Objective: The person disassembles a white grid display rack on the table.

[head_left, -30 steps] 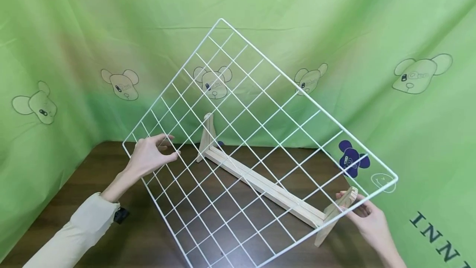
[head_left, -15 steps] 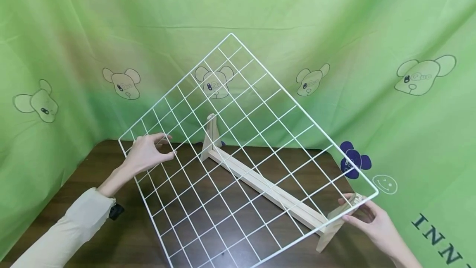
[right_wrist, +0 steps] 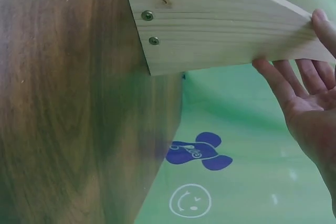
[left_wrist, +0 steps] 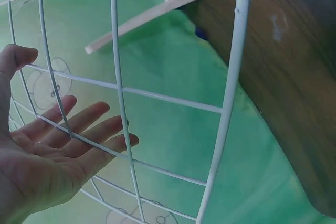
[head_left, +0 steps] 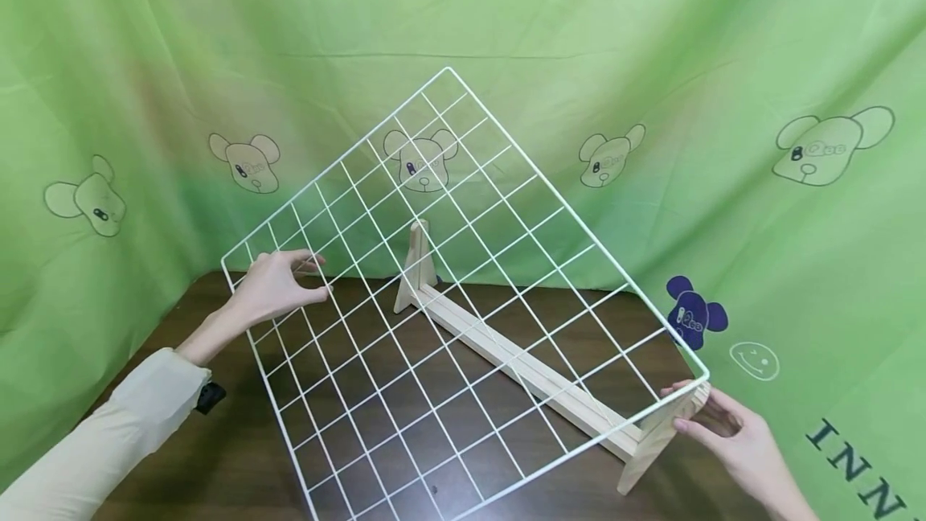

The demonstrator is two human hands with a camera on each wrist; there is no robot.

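Observation:
A white wire grid panel (head_left: 434, 312) is held tilted above the table. My left hand (head_left: 269, 288) grips its left part, with thumb and fingers curved around the wires. In the left wrist view the thumb meets a wire, and the spread fingers (left_wrist: 94, 124) lie across other wires. My right hand (head_left: 745, 441) holds the near end piece of a wooden stand (head_left: 521, 368), thumb on one side and fingers (right_wrist: 283, 85) on the other. In the head view the panel's right corner overlaps the top of that end piece; whether they touch I cannot tell.
The stand's far end piece (head_left: 418, 268) stands upright near the back of the brown table (head_left: 217, 457). A green curtain (head_left: 506, 14) printed with bear heads surrounds the table at the back and sides. Two screws (right_wrist: 148, 16) show in the near end piece.
The panel has shifted left and down, its right corner passing from right of the stand to above the near end piece. My left hand moved left with it; the right stays at the stand.

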